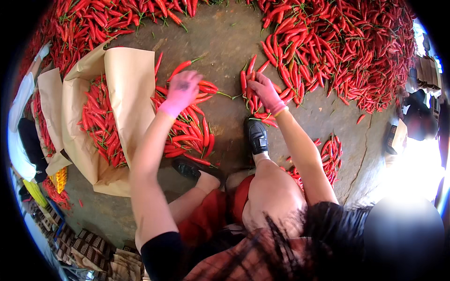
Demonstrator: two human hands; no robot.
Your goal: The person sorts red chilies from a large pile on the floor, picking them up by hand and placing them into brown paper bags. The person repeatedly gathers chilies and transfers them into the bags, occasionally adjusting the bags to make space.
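Observation:
My left hand (pixel 183 90), in a pink glove, is over a pile of red chili peppers (pixel 191 128) beside a large open brown paper bag (pixel 130 77). It is slightly blurred, and its fingers' hold on any pepper cannot be made out. More red chilies (pixel 102 123) fill part of the bag. My right hand (pixel 265 90), also pink-gloved, touches a small cluster of chilies (pixel 250 100) on the concrete floor, just beyond my black shoe (pixel 257 135). Its fingertips are bent over the peppers; whether they grip one is hidden.
A big heap of chilies (pixel 337 45) spreads at the upper right, another (pixel 95 21) at the upper left. A smaller pile (pixel 330 158) lies beside my right arm. At the left edge, a co-worker's gloved hand (pixel 43 51) reaches toward the heap. Stacked boxes (pixel 93 247) stand lower left.

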